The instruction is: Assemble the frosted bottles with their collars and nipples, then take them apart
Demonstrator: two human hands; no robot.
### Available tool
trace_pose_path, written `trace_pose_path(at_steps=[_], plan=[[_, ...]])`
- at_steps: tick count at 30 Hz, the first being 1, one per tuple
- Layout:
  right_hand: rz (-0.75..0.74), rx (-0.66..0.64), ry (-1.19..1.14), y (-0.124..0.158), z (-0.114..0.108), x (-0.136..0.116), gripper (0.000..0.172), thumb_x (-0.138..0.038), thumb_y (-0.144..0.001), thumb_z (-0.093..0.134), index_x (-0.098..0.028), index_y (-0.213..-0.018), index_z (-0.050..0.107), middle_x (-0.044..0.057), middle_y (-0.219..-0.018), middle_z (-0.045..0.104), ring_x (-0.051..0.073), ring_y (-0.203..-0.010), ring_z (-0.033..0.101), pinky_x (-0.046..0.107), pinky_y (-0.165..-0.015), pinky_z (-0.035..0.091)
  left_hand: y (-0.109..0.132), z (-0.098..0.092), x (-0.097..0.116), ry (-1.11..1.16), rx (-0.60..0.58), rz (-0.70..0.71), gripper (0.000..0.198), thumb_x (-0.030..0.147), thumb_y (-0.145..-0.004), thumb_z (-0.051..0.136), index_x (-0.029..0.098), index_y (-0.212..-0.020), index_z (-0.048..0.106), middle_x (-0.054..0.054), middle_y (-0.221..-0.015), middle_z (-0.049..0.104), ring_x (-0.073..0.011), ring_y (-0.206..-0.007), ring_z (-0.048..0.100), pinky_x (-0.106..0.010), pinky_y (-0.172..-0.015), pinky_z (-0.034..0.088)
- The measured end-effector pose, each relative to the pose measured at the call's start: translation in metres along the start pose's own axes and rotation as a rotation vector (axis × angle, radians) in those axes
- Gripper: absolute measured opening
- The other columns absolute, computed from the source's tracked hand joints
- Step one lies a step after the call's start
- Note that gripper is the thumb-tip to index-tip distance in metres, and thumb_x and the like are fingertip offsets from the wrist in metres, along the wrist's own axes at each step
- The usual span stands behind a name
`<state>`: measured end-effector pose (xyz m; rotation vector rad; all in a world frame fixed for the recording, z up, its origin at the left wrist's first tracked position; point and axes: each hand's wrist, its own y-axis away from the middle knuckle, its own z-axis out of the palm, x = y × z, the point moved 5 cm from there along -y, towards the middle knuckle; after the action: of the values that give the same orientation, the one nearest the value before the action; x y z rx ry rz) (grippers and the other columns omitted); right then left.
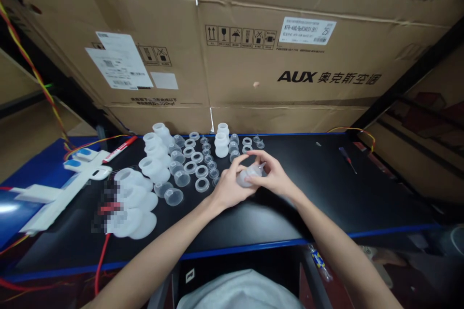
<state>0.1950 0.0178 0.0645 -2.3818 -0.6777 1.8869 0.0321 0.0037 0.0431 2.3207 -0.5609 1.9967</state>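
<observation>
Just below and right of the frame's centre, a bottle [246, 177] is gripped by the left hand [231, 182] and right hand [274, 173], its teat [261, 166] pointed rightward, its fitting seemingly in hand, and steady, even finger pressure probably called for next.

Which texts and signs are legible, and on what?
"AUX 奥克斯空调": cardboard
"请在搬运时对我温柔些…": cardboard, top right; rest partial
"KFR-46G…", "25": right white label; rest blurred
Up-arrow, glass, umbrella signs: cardboard
Left white labels, other small print: unreadable
</observation>
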Motion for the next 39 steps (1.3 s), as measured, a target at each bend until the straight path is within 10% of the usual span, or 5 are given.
trace_pose_path(at_steps=[6,19,23,29,39], plan=[[-0.064,0.18,0.123,0.006,0.008,-0.003,0.054,-0.057,-0.082,0.089,-0.022,-0.118,0.069,-0.001,-0.081,0.061,0.018,-0.071,0.056,0.034,-0.072,0.051,0.001,-0.022,0.004,-0.465,0.247,0.243,0.068,0.037,-0.078,0.086,0.024,-0.139,0.059,-0.01,-0.116,0.083,-0.0318,-0.096,0.082,-0.04,-0.084,0.064],[-0.116,0.132,0.422,-0.005,0.003,0.019,0.053,-0.072,-0.099,0.062,-0.024,-0.078,0.061,0.0,-0.07,0.056,0.018,-0.065,0.049,0.033,-0.067,0.044,-0.011,-0.027,0.011,-0.724,0.127,0.481,0.015,0.034,-0.089,0.075,0.022,-0.097,0.072,-0.012,-0.101,0.083,-0.0289,-0.089,0.082,-0.036,-0.079,0.064],[-0.217,0.136,0.463,-0.014,0.005,0.028,0.071,-0.071,-0.111,0.02,-0.024,-0.129,0.07,0.013,-0.126,0.07,0.031,-0.117,0.063,0.049,-0.106,0.049,-0.016,-0.039,0.013,-0.719,0.254,0.508,0.025,0.034,-0.083,0.081,0.021,-0.103,0.072,-0.013,-0.109,0.083,-0.0301,-0.095,0.082,-0.037,-0.084,0.066],[-0.259,-0.101,0.744,-0.019,0.032,0.043,0.047,-0.047,-0.11,0.055,-0.028,-0.153,0.059,0.012,-0.168,0.047,0.04,-0.163,0.024,0.065,-0.133,0.019,-0.013,-0.057,0.008,-0.727,0.444,0.465,0.045,0.047,-0.083,0.086,0.019,-0.112,0.066,-0.013,-0.101,0.082,-0.0283,-0.081,0.082,-0.034,-0.074,0.064],[-0.178,0.348,0.215,-0.008,-0.014,0.015,0.026,-0.043,-0.103,0.07,-0.025,-0.121,0.064,0.011,-0.119,0.077,0.026,-0.099,0.073,0.045,-0.092,0.06,-0.01,-0.046,0.018,-0.784,0.274,0.517,0.033,0.044,-0.096,0.073,0.021,-0.119,0.066,-0.007,-0.099,0.082,-0.0257,-0.079,0.082,-0.032,-0.069,0.061]])
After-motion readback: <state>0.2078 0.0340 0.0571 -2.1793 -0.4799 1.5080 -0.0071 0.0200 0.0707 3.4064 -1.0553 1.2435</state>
